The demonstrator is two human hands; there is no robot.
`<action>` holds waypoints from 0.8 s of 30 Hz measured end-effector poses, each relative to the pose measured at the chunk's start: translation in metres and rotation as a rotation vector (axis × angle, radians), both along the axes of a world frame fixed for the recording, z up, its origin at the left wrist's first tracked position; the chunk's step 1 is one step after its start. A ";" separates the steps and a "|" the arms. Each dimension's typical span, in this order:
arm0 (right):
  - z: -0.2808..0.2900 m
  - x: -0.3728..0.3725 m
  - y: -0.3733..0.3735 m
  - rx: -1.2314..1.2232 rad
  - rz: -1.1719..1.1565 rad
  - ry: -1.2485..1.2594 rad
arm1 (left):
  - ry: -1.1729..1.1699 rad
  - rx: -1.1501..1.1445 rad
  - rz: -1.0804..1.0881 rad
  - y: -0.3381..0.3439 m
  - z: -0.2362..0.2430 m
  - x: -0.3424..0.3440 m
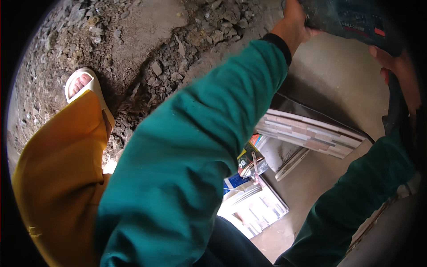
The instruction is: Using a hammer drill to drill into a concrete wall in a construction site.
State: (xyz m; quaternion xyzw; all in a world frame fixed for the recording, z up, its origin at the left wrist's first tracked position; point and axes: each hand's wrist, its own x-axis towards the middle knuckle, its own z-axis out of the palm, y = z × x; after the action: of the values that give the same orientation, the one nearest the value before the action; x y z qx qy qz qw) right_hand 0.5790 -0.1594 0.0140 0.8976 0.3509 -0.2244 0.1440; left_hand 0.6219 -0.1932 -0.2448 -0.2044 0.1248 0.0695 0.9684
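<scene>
At the top right, my left hand [294,24] holds the front of a dark teal power drill [342,15] with a small red detail on its side. My right hand [398,66] is wrapped around its rear handle at the far right edge, partly in shadow. The drill's tip is out of view. Both my forearms, in green sleeves, reach up from the bottom, the left one crossing the middle of the picture. Below the drill lie long patterned tile pieces [311,133].
Broken rubble and dirt [160,53] cover the upper left, beside a foot in a white sandal [82,82] below an orange trouser leg [58,169]. Lower down are more tiles [262,209] and coloured packets [247,160]. The smooth grey floor [329,66] lies right of the rubble.
</scene>
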 end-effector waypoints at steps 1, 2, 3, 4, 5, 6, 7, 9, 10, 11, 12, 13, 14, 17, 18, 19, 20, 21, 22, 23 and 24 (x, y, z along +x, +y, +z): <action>-0.001 0.000 0.009 -0.005 0.046 0.008 | 0.062 -0.019 -0.030 0.005 0.001 0.000; -0.004 0.001 0.015 -0.016 0.079 0.016 | 0.126 -0.042 -0.062 0.009 0.001 -0.001; -0.005 0.004 0.022 -0.021 0.100 0.019 | 0.125 -0.041 -0.048 0.012 0.001 -0.001; -0.006 0.006 0.027 -0.028 0.118 0.026 | 0.125 -0.064 -0.043 0.015 0.000 -0.001; -0.006 0.008 0.031 -0.026 0.126 0.029 | 0.124 -0.087 -0.040 0.017 -0.001 -0.001; -0.009 0.010 0.033 -0.029 0.143 0.035 | 0.125 -0.086 -0.032 0.018 -0.003 -0.001; -0.009 0.012 0.035 -0.028 0.144 0.036 | 0.124 -0.102 0.000 0.018 -0.006 -0.001; -0.011 0.017 0.033 -0.018 0.141 0.043 | 0.120 -0.117 0.037 0.018 -0.010 -0.002; -0.012 0.019 0.029 -0.010 0.135 0.044 | 0.085 -0.069 0.105 0.016 -0.011 -0.002; -0.013 0.021 0.025 0.005 0.128 0.047 | 0.051 -0.018 0.176 0.015 -0.012 -0.002; -0.013 0.023 0.019 0.019 0.116 0.049 | 0.053 -0.018 0.181 0.014 -0.012 -0.002; -0.013 0.025 0.013 0.005 0.016 0.057 | 0.079 -0.001 0.142 0.012 -0.011 -0.001; -0.013 0.027 0.005 0.051 0.072 0.050 | 0.104 0.018 0.103 0.010 -0.010 -0.001; -0.006 0.031 -0.021 0.010 -0.149 -0.013 | 0.173 0.093 0.026 0.000 -0.004 0.004; -0.005 0.032 -0.030 -0.001 -0.195 -0.044 | 0.203 0.109 -0.012 -0.004 -0.002 0.006; -0.004 0.031 -0.042 -0.015 -0.193 -0.013 | 0.237 0.125 -0.042 -0.009 -0.001 0.007; -0.004 0.029 -0.055 0.042 -0.247 -0.028 | 0.271 0.139 -0.073 -0.014 0.000 0.009; -0.005 0.028 -0.066 0.100 -0.315 -0.077 | 0.295 0.154 -0.099 -0.019 0.001 0.011; -0.005 0.028 -0.077 0.095 -0.331 -0.109 | 0.319 0.176 -0.123 -0.024 0.001 0.012; -0.006 0.028 -0.086 0.094 -0.336 -0.082 | 0.339 0.197 -0.145 -0.028 0.000 0.013; -0.007 0.028 -0.094 0.114 -0.371 -0.085 | 0.353 0.213 -0.167 -0.032 -0.001 0.013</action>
State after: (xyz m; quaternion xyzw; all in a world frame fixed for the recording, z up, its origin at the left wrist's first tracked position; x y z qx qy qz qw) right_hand 0.6073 -0.2539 0.0071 0.9623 0.1853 -0.1889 0.0635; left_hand 0.6353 -0.2257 -0.2456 -0.0745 0.3007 0.0367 0.9501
